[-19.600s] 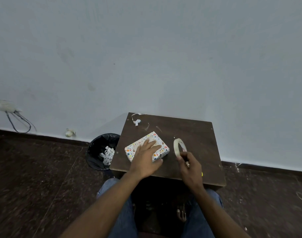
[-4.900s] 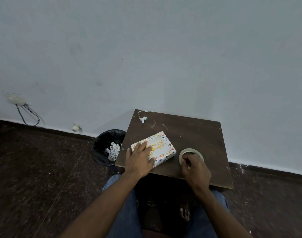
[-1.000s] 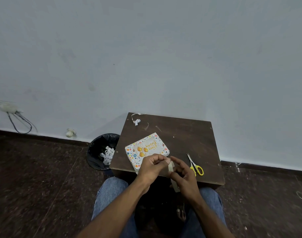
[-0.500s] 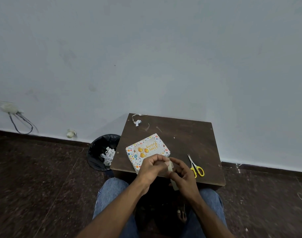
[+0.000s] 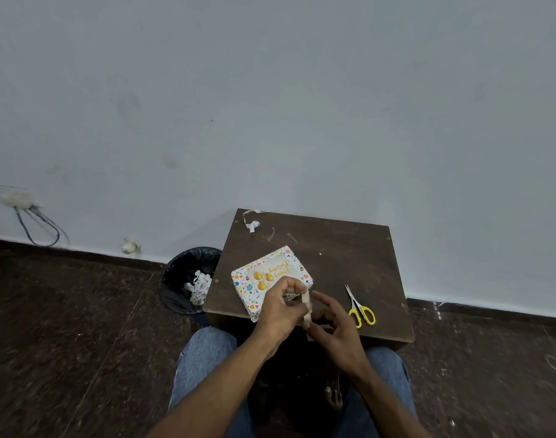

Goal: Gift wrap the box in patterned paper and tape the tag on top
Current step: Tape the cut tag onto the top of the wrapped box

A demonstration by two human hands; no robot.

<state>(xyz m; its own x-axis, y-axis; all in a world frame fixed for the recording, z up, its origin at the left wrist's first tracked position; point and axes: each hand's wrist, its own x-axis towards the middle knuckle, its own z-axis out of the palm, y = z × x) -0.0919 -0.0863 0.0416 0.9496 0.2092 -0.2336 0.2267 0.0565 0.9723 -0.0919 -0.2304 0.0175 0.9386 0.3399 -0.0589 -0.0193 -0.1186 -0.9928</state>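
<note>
The box [image 5: 272, 281], wrapped and sitting at the table's [image 5: 349, 248] near-left edge with the tag [image 5: 272, 275] loose on top, is now let go, since the left hand [image 5: 283, 311] and right hand [image 5: 332, 324] both pinch a tape strip [image 5: 306, 306] just in front of it, scissors [image 5: 360, 308] parked to its right, so taping's basically next.

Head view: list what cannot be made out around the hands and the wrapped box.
- Tape roll: mostly hidden by left hand and right hand.
- Wrapped box: near corner covered by left hand.
- Tag: whether tape holds it, too small.
- Bin contents: dim, crumpled.
</note>
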